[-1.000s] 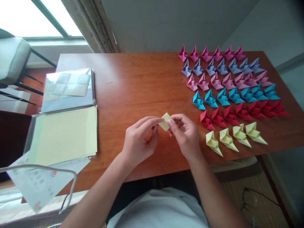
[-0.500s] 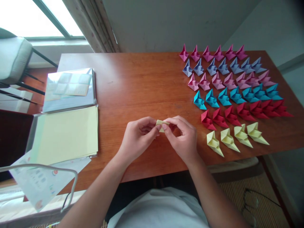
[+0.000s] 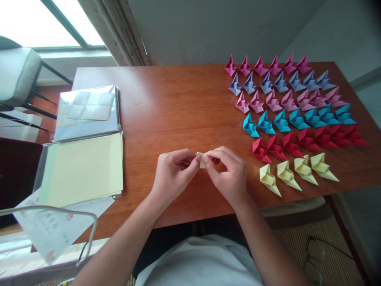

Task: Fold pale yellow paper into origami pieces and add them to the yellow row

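Observation:
A small folded piece of pale yellow paper (image 3: 201,161) is pinched between my two hands, above the front part of the wooden table. My left hand (image 3: 177,171) grips its left side with thumb and fingers. On the right side, my right hand (image 3: 228,171) holds it the same way, thumb on the near face. The fingertips cover much of the paper, so its full folded shape is hidden. Nearest to my right hand stand several yellow folded paper pieces (image 3: 268,180) with pointed tips, in a row.
Further rows of pointed folded pieces fill the table's right: red (image 3: 260,151), blue (image 3: 250,125), pink (image 3: 242,103), lilac (image 3: 235,85) and magenta (image 3: 230,66). At left lie yellow paper sheets (image 3: 85,169) and a plastic-covered pack (image 3: 89,129). A chair (image 3: 20,75) stands beyond.
Both hands stay nearly in place, still holding the yellow paper. The paper has turned slightly and less of it shows between the fingers. The view has shifted a little.

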Tool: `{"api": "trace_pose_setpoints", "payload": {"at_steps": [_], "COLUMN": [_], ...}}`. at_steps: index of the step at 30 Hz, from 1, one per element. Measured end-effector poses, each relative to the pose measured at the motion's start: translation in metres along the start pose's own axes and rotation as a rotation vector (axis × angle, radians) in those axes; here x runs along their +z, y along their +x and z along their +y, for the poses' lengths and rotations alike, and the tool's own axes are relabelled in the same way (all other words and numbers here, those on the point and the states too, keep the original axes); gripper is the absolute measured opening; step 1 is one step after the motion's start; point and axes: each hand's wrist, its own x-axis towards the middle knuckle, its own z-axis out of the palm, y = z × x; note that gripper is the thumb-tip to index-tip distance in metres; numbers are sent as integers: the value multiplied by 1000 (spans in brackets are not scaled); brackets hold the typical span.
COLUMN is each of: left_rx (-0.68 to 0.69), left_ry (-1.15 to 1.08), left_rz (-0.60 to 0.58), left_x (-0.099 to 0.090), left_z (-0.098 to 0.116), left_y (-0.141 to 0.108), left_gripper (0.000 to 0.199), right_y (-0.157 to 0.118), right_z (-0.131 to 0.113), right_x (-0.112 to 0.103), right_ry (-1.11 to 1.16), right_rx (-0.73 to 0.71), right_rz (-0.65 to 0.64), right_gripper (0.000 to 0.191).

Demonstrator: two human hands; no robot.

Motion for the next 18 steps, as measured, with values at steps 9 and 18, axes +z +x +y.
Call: {"api": "trace_pose_setpoints", "payload": {"at_steps": [9, 18], "left_rx": [159, -85], "left_ry": [261, -149], "left_rz": [82, -47], "left_x": [4, 2], "left_z": [-6, -4], "left_y": [-3, -1], "left_gripper": [25, 27], "right_y": [-5, -4], "right_z": [2, 0], "right_x": [5, 4], "right_ry": [-271, -222], "right_rx": [-168, -213], "right_rz": [43, 118], "right_gripper": [14, 10]}}
